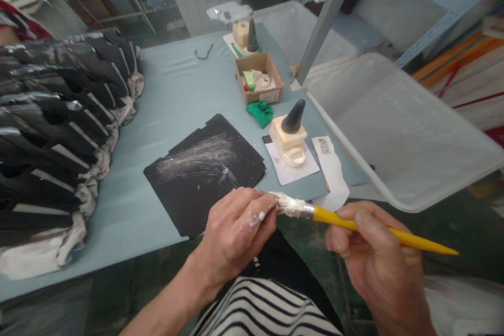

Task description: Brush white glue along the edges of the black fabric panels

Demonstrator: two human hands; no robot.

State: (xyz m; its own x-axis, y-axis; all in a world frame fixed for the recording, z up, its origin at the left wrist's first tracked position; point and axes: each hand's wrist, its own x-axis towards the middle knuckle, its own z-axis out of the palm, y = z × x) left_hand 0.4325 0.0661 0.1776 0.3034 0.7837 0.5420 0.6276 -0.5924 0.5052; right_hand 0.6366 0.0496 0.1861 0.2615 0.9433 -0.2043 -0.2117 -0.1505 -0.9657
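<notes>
My right hand (374, 252) grips the yellow handle of a paintbrush (331, 217), held level above the near table edge. White paste coats its bristles, which point left. My left hand (244, 236) is closed, its thumb and forefinger pinched at the bristle end; a white smear marks the forefinger. Just beyond the left hand lies a flat black sheet (197, 163) with pale streaks across it. A cream block-shaped pot (289, 139) topped by a black cone (294, 116) stands on a white card right of the sheet.
Rows of black pieces with pale cloth edges (47, 136) fill the table's left side. Farther back are a green cloth (260, 113), a cardboard box (260, 79) with small items and a second cone-topped pot (252, 37). Translucent bins (401, 126) and a grey post (326, 21) stand at right.
</notes>
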